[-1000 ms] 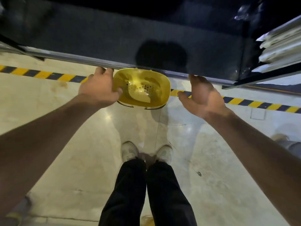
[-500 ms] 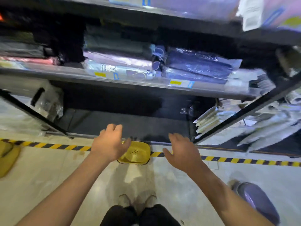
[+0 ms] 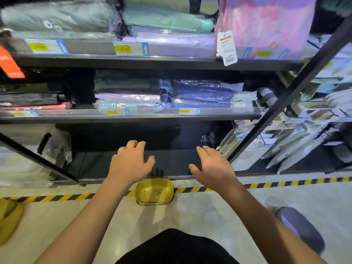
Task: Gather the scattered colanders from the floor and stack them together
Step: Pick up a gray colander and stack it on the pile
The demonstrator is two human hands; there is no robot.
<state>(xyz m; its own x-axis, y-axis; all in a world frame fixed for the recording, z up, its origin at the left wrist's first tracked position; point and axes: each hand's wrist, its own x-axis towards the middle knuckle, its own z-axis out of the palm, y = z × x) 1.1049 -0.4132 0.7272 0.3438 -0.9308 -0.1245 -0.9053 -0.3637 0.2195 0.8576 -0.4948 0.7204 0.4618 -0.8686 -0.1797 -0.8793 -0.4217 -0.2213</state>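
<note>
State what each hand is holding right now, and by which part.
Nothing is held. The left hand and right hand are both open in the air, apart from the yellow colander that sits on the floor below them.

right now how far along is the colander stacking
Nothing looks stacked yet. The left hand and right hand are open and hold nothing. Left to gather: the yellow colander on the striped floor tape, another yellow one far left, and a purple one right.

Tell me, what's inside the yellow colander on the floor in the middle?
The yellow colander looks empty: only its drain holes show in the bottom. Both hands, left hand and right hand, hover above it without touching. Whatever lies beneath it is covered.
</note>
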